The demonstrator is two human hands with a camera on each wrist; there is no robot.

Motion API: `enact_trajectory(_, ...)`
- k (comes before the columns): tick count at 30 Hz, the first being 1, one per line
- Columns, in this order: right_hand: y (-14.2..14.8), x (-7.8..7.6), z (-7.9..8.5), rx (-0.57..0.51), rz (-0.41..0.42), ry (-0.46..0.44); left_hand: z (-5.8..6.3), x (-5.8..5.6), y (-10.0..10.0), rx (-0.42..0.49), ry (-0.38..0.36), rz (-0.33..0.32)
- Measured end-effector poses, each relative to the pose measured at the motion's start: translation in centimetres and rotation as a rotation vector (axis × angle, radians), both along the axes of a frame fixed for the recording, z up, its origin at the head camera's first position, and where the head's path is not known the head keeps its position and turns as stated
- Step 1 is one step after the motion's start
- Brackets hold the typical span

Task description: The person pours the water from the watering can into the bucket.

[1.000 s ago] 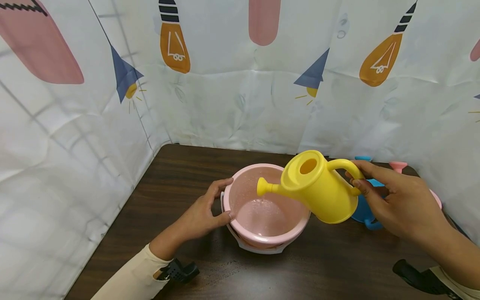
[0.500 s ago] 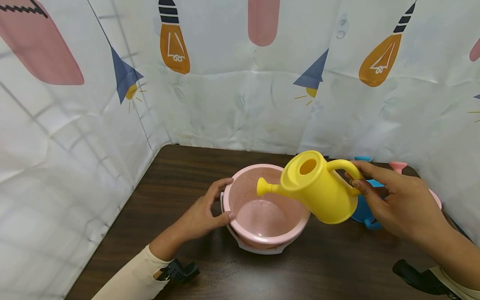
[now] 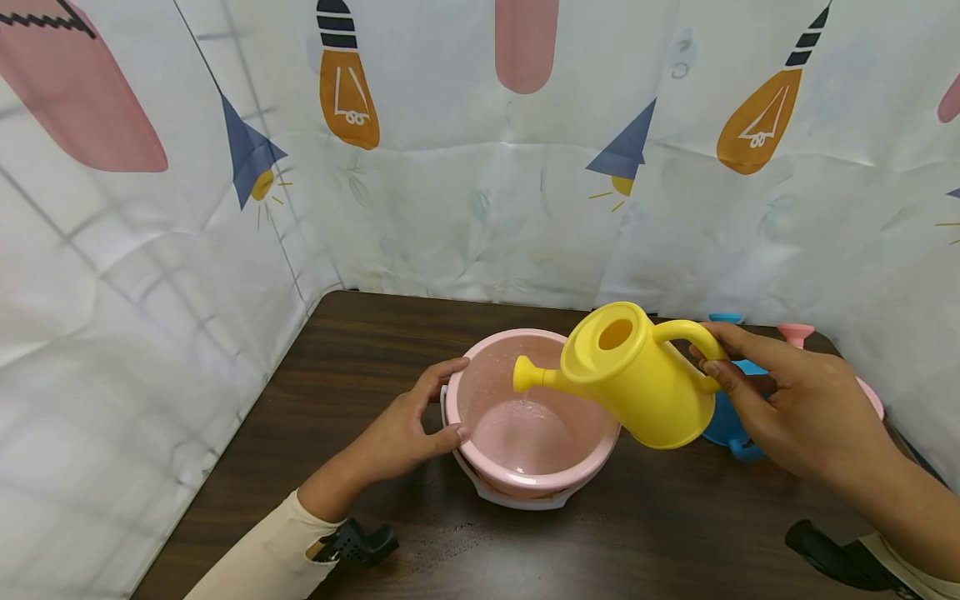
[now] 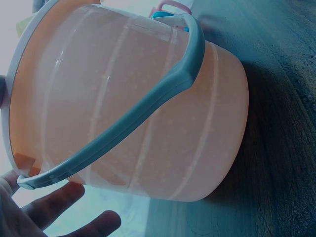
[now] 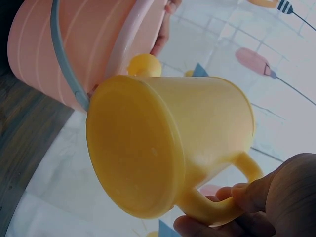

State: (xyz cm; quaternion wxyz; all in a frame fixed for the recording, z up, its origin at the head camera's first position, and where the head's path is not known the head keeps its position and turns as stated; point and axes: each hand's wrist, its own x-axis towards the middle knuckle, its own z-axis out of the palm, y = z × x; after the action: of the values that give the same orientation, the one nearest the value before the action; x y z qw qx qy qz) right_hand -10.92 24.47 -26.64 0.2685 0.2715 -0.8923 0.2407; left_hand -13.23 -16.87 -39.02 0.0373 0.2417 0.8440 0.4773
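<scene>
A yellow watering can [image 3: 652, 392] hangs tilted over a pink bucket [image 3: 525, 481], its spout head [image 3: 527, 374] above the opening. Fine drops of water fall from the spout onto the wet bucket floor. My right hand [image 3: 817, 408] grips the can's handle, fingers wrapped round it in the right wrist view, where the can's round base [image 5: 133, 153] faces the camera. On the bucket's left side, my left hand [image 3: 405, 421] holds the rim with thumb and fingers spread along it. The bucket's grey-white carrying handle [image 4: 148, 111] hangs down against its outer wall.
Behind the yellow can, partly hidden by my right hand, stands a blue watering can [image 3: 727, 421]. A pink sprinkler head [image 3: 797, 333] shows behind my right hand. Water droplets dot the dark wooden table [image 3: 390, 333]. A printed white curtain [image 3: 480, 208] encloses its back and left.
</scene>
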Motion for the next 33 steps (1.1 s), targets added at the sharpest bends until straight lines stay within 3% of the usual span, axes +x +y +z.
enact_trajectory(33,0.14,0.10,0.01,-0.003,-0.003,-0.014,0.01,-0.08,-0.03,-0.002,-0.012,-0.006)
